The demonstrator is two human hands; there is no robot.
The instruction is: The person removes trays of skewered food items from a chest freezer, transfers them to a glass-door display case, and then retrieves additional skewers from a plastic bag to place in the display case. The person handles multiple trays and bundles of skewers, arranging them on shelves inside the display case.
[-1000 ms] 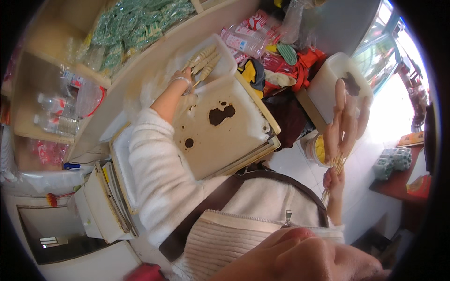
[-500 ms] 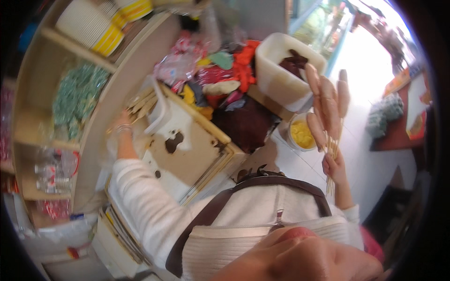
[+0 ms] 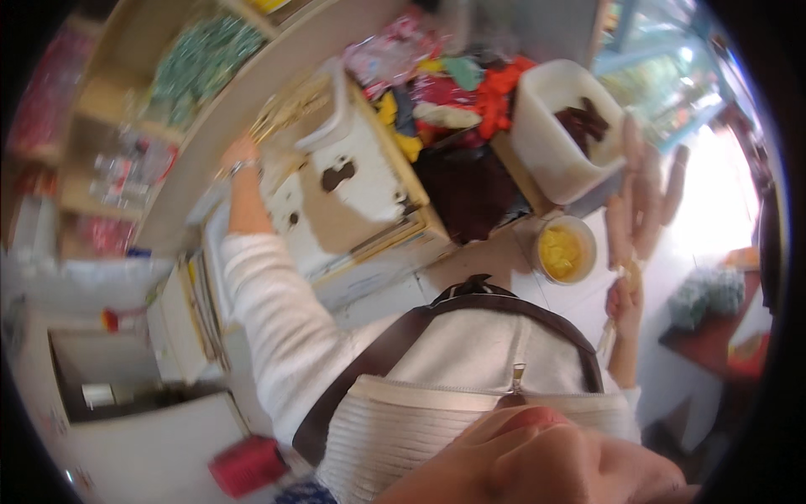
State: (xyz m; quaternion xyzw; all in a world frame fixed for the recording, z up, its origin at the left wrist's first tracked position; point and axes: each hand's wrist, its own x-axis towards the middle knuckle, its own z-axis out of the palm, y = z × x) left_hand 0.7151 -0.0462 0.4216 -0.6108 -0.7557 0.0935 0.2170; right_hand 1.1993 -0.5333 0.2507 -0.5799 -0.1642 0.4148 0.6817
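In my right hand (image 3: 623,304) is a bunch of skewered sausages (image 3: 645,197), pale pink-brown, gripped by their thin sticks and pointing away from me. My left arm reaches out to the far left, with a bracelet on the wrist. There my left hand (image 3: 242,153) is beside several tan, stick-like pieces (image 3: 294,105) next to a white plastic bin (image 3: 334,105). Blur hides its fingers, so I cannot tell whether it grips any of them. A white tub of yellow stuff (image 3: 564,250) stands between the sausages and a dark brown plastic bag (image 3: 466,189).
A deep white container (image 3: 558,126) with dark brown pieces stands at the back. Colourful bags and cloths (image 3: 453,92) are piled beside it. Curved wooden shelves (image 3: 105,105) hold green packets and bottles on the left. A light worktop with dark stains (image 3: 361,202) lies in the middle.
The view has turned, so the shelves and worktop have shifted and more floor shows at lower left. My right hand still holds the sausages, now lower in the picture. My left hand stays by the tan pieces.
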